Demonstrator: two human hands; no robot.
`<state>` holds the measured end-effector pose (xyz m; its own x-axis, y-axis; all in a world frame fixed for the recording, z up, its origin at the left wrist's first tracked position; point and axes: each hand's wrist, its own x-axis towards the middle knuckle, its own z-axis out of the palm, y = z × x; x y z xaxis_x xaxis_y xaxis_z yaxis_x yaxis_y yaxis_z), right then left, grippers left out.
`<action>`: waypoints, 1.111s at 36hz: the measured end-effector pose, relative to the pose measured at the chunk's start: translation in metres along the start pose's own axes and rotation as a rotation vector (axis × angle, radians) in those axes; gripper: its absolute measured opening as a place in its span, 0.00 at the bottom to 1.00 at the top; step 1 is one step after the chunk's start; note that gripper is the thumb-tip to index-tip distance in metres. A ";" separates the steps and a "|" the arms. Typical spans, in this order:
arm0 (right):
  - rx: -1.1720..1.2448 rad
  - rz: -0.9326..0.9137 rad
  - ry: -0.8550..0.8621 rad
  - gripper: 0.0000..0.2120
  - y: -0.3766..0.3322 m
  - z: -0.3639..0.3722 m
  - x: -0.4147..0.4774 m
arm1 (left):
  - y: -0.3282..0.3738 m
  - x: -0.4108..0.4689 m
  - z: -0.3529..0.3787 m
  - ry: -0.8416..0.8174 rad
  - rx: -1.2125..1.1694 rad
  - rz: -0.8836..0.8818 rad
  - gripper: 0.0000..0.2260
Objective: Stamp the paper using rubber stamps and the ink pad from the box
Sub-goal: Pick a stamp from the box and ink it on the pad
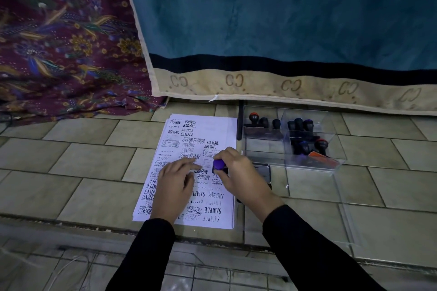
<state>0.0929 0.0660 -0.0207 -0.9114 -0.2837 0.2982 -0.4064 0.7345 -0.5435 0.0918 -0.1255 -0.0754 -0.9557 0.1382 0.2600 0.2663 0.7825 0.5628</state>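
With right hand (238,172) gripping the purple stamp (218,164), pressing near the paper's (222,125) right edge. Steadying with flat-fingered left hand (175,179). Probably needing a straight lift next.

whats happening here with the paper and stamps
A person is stamping a sheet of paper on the floor. The right hand grips a purple-handled stamp down on the paper, while the left hand rests on it. Prints already crowd the sheet. More stamps sit in the clear box.
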 end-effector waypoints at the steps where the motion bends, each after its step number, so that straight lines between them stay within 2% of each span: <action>1: 0.004 0.002 0.001 0.12 0.000 0.000 -0.001 | 0.000 0.000 0.000 0.001 0.000 -0.001 0.15; 10: 0.001 0.013 0.032 0.08 -0.002 0.005 -0.001 | -0.001 0.000 0.001 -0.003 0.013 0.007 0.16; 19: 0.045 0.071 0.053 0.12 0.000 -0.001 0.006 | -0.001 0.000 0.001 -0.002 0.016 0.005 0.17; 21: 0.136 0.139 0.137 0.14 0.001 -0.013 0.011 | -0.001 -0.001 0.001 0.000 0.012 0.007 0.17; 24: 0.307 0.279 0.361 0.17 0.005 -0.045 0.023 | -0.002 -0.001 0.002 0.001 0.003 0.000 0.14; 27: 0.290 0.341 0.440 0.14 0.019 -0.073 0.032 | -0.002 -0.001 0.002 0.001 -0.005 -0.002 0.14; 29: 0.212 0.376 0.420 0.11 0.035 -0.081 0.035 | -0.002 -0.001 0.001 0.004 -0.007 -0.003 0.14; 33: 0.032 0.477 0.271 0.09 0.066 -0.074 0.038 | -0.001 -0.001 0.001 0.003 -0.012 -0.010 0.13; 37: -0.051 0.474 0.130 0.10 0.078 -0.062 0.039 | -0.001 -0.001 0.001 0.004 -0.011 -0.008 0.13; 40: -0.039 0.505 0.091 0.10 0.077 -0.059 0.043 | -0.002 -0.001 0.002 0.001 -0.013 -0.008 0.13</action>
<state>0.0265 0.1470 -0.0033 -0.9833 0.1659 0.0742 0.0872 0.7887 -0.6085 0.0921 -0.1260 -0.0780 -0.9576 0.1311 0.2566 0.2603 0.7755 0.5752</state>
